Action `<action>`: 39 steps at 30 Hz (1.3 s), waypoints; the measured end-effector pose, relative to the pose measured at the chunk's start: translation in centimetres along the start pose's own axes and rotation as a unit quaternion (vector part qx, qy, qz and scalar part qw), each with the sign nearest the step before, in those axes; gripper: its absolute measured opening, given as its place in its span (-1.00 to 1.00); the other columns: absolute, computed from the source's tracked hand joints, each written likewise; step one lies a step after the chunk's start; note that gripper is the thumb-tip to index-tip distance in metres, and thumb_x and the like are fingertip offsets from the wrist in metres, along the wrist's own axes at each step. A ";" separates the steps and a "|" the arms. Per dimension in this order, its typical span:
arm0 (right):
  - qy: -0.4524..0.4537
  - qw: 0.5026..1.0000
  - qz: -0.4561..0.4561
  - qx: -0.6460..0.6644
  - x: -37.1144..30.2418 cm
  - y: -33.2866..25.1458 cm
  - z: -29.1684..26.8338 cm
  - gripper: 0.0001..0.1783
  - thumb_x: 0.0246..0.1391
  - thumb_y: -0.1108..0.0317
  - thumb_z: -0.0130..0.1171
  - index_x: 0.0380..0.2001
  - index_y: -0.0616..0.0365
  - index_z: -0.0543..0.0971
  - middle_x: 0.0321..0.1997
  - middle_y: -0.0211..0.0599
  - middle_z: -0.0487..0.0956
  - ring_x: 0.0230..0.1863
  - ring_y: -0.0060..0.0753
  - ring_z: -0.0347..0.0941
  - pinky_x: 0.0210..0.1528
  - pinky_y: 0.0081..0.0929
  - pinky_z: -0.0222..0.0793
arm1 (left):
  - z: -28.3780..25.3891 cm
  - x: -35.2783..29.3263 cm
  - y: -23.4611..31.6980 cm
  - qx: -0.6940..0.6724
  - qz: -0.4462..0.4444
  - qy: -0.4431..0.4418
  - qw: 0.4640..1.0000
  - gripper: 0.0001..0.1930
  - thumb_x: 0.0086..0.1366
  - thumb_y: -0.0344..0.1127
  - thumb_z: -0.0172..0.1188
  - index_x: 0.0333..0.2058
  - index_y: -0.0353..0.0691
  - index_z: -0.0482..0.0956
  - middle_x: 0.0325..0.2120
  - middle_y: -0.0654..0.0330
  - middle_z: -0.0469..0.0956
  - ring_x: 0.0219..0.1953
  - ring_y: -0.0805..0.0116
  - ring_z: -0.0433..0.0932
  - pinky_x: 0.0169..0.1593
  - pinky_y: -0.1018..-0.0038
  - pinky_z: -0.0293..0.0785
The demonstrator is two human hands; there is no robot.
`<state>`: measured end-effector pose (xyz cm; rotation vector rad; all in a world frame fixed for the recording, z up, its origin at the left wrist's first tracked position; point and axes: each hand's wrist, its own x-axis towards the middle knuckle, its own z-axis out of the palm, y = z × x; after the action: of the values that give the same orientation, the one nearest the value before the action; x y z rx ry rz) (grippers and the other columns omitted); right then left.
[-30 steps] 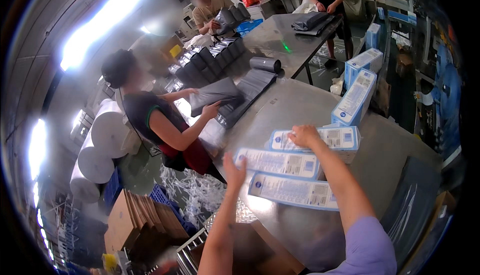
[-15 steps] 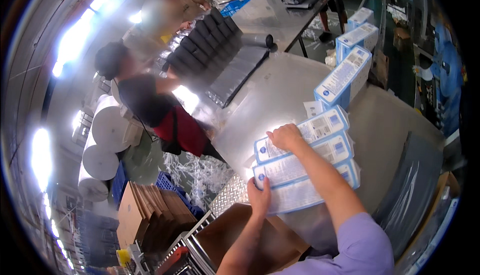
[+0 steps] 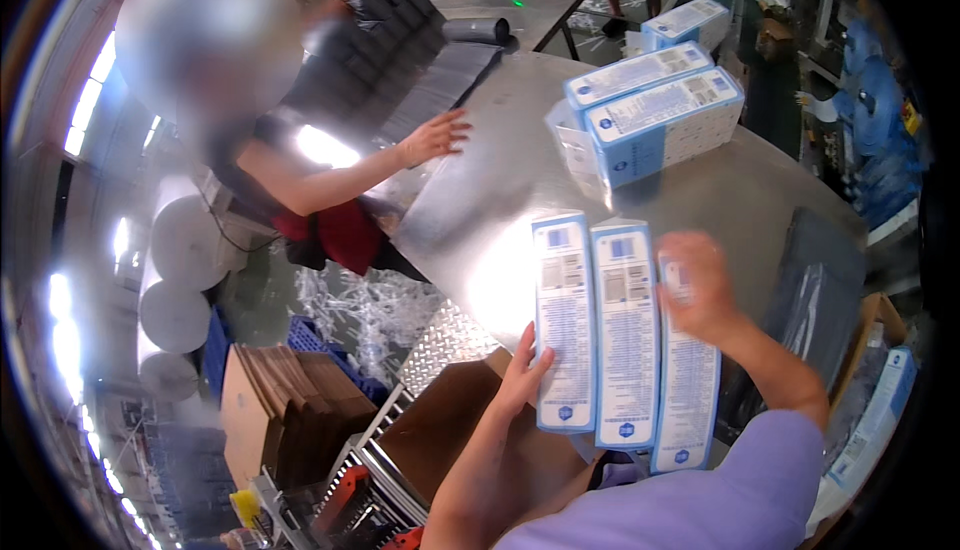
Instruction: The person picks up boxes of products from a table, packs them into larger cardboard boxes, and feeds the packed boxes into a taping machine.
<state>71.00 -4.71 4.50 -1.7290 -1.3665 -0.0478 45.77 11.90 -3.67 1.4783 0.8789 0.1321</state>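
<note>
Head view: three blue-edged boxes [image 3: 624, 350] lie side by side, pointing lengthwise away, between the left hand [image 3: 522, 374], thumb spread against their left side, and the right hand [image 3: 696, 288] (grip too blurred to tell), farther up.

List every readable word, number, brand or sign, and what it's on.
None legible.
Three nearest blue-and-white cartons: fine print and blue emblems, too small to read.
Farther blue-and-white cartons: print and emblems, too small.
Carton at lower right: print too small.
</note>
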 end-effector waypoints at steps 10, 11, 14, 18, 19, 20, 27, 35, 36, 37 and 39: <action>0.016 0.672 0.507 0.539 -12.8 6.1 2.3 -0.48 0.10 0.15 -0.11 0.06 0.25 0.21 -0.02 -0.23 0.36 -0.01 -0.41 0.29 0.04 -0.49 0.20 | 3.8 4.6 2.2 -0.288 -0.107 -0.166 0.937 -0.25 0.17 0.20 -0.19 0.09 -0.37 0.09 -0.02 -0.12 0.27 -0.03 0.07 0.33 0.01 0.30 0.29; 0.002 0.610 0.497 0.617 -11.0 6.8 1.8 -0.47 0.12 0.10 -0.15 0.05 0.24 0.23 -0.04 -0.23 0.38 -0.05 -0.42 0.32 0.01 -0.49 0.24 | 3.6 4.1 1.4 -0.283 -0.093 -0.171 0.939 -0.26 0.17 0.20 -0.19 0.09 -0.37 0.09 -0.02 -0.12 0.27 -0.02 0.07 0.32 0.01 0.30 0.29; -0.033 0.546 0.470 0.693 -8.8 6.7 2.5 -0.44 0.12 -0.02 -0.21 0.01 0.21 0.29 -0.09 -0.23 0.43 -0.14 -0.44 0.39 -0.04 -0.49 0.30 | 4.0 2.1 -0.8 -0.294 -0.100 -0.109 0.944 -0.31 0.14 0.14 -0.04 0.07 -0.31 0.14 -0.08 -0.01 0.32 -0.08 0.14 0.35 -0.01 0.32 0.30; -0.098 0.591 0.428 0.677 -5.7 5.2 4.7 -0.44 0.12 -0.05 -0.22 -0.03 0.21 0.33 -0.14 -0.23 0.46 -0.18 -0.45 0.41 -0.07 -0.49 0.32 | 2.3 -2.2 -0.6 -0.218 0.081 -0.038 0.972 -0.24 0.06 -0.13 0.16 0.12 -0.25 -0.05 -0.02 0.10 0.19 0.01 0.28 0.21 0.06 0.35 0.17; -0.112 0.604 0.423 0.666 -5.3 4.1 5.6 -0.44 0.12 -0.05 -0.22 -0.04 0.21 0.34 -0.16 -0.24 0.46 -0.19 -0.45 0.41 -0.08 -0.49 0.31 | 1.4 -4.9 1.3 -0.192 0.103 -0.036 0.975 -0.24 0.04 -0.14 0.18 0.11 -0.26 -0.05 -0.01 0.09 0.19 0.01 0.28 0.21 0.07 0.35 0.16; -0.129 0.621 0.410 0.656 -4.5 3.1 6.3 -0.44 0.12 -0.05 -0.22 -0.05 0.22 0.35 -0.17 -0.24 0.46 -0.19 -0.45 0.41 -0.08 -0.50 0.31 | 1.0 -7.7 3.5 -0.166 0.164 0.003 0.972 -0.22 0.00 -0.17 0.21 0.10 -0.26 -0.04 -0.02 0.07 0.20 0.02 0.30 0.21 0.07 0.34 0.16; -0.268 0.719 0.342 0.542 -7.8 -5.4 17.5 -0.46 0.12 -0.04 -0.22 -0.14 0.24 0.41 -0.26 -0.28 0.49 -0.24 -0.48 0.40 -0.14 -0.51 0.31 | -2.8 -23.0 7.4 0.461 0.314 0.173 0.812 0.23 -0.29 0.06 0.34 0.15 -0.34 -0.37 0.14 -0.35 -0.46 0.20 -0.27 -0.44 0.19 0.04 -0.43; -0.257 0.790 0.361 0.424 -13.0 -6.7 23.6 -0.46 0.13 -0.03 -0.21 -0.23 0.26 0.49 -0.36 -0.32 0.51 -0.29 -0.51 0.39 -0.19 -0.53 0.30 | -5.2 -27.1 -10.2 -0.047 -0.094 0.225 0.969 -0.49 -0.11 -0.40 0.32 -0.13 -0.33 0.37 -0.16 0.14 0.42 -0.09 0.35 0.39 -0.05 0.43 0.33; -0.238 0.793 0.376 0.415 -12.4 -6.9 24.6 -0.46 0.13 -0.03 -0.21 -0.24 0.27 0.49 -0.37 -0.32 0.52 -0.30 -0.52 0.39 -0.20 -0.53 0.30 | -4.6 -27.5 -10.3 -0.106 -0.085 0.285 0.949 -0.47 -0.07 -0.49 0.26 -0.07 -0.33 0.30 -0.12 0.13 0.39 -0.07 0.36 0.37 -0.03 0.46 0.32; -0.221 0.778 0.412 0.420 -11.4 -8.0 25.2 -0.49 0.14 0.02 -0.20 -0.30 0.30 0.51 -0.43 -0.38 0.51 -0.34 -0.55 0.36 -0.26 -0.55 0.27 | -3.9 -27.9 -9.9 -0.224 -0.008 0.337 0.914 -0.37 -0.05 -0.54 0.23 0.03 -0.35 0.18 -0.07 0.11 0.35 -0.02 0.31 0.33 0.04 0.45 0.25; -0.117 0.839 0.337 0.411 -11.1 -8.6 24.7 -0.65 0.12 0.20 -0.10 -0.35 0.34 0.47 -0.37 -0.23 0.52 -0.27 -0.50 0.41 -0.21 -0.61 0.28 | -4.7 -27.7 -9.0 0.020 0.088 0.404 0.910 -0.29 -0.04 -0.54 0.20 0.10 -0.30 0.07 0.02 0.01 0.24 0.11 0.21 0.18 0.14 0.41 0.08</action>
<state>48.18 2.87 -10.73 -1.3639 -0.6670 1.0293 19.97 -1.64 0.80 1.5461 1.4027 0.9173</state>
